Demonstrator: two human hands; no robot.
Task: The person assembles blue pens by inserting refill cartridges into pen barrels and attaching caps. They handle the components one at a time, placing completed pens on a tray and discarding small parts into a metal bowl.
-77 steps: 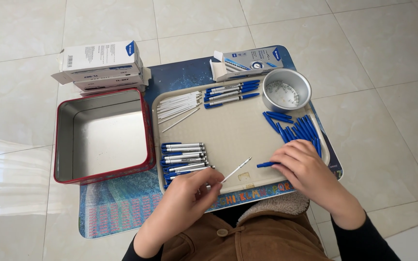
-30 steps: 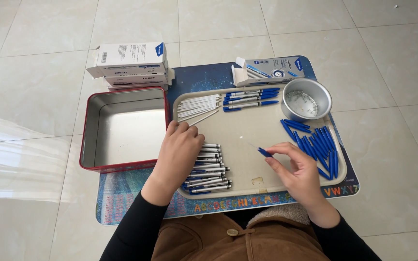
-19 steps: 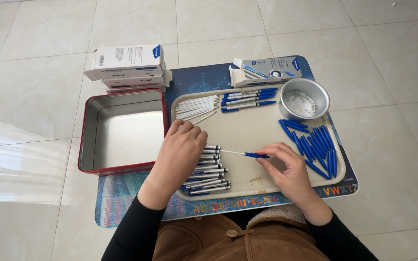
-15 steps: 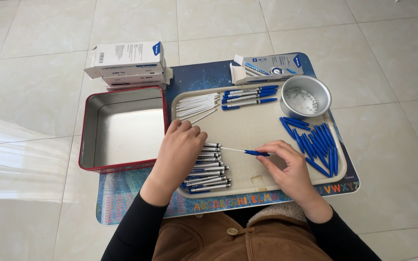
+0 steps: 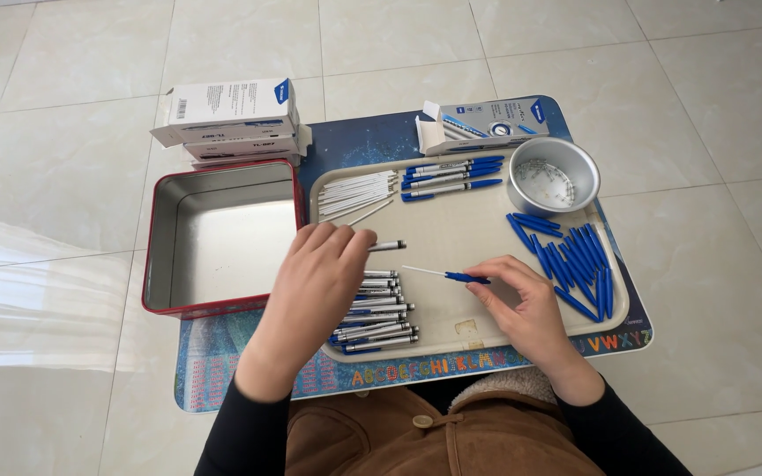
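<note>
My left hand (image 5: pixel 315 286) holds a white pen barrel (image 5: pixel 387 246) by its end, just above a stack of white barrels (image 5: pixel 374 311) on the beige tray (image 5: pixel 451 234). My right hand (image 5: pixel 522 304) pinches a blue pen part with a thin white refill (image 5: pixel 445 274) sticking out to the left. The two parts are a little apart. A row of blue pen parts (image 5: pixel 571 260) lies right of my right hand. White refills (image 5: pixel 356 189) and finished blue and white pens (image 5: pixel 450 176) lie at the tray's far edge.
A round metal bowl (image 5: pixel 553 174) holding small springs stands at the tray's far right. An empty red metal tin (image 5: pixel 218 234) sits left of the tray. Stacked white boxes (image 5: pixel 231 115) and an open pen box (image 5: pixel 482 123) lie beyond. A blue mat (image 5: pixel 249 357) lies underneath, on a tiled floor.
My left hand has lifted a white barrel from the stack. My right hand still holds the blue part with the refill, now pointing at the barrel.
</note>
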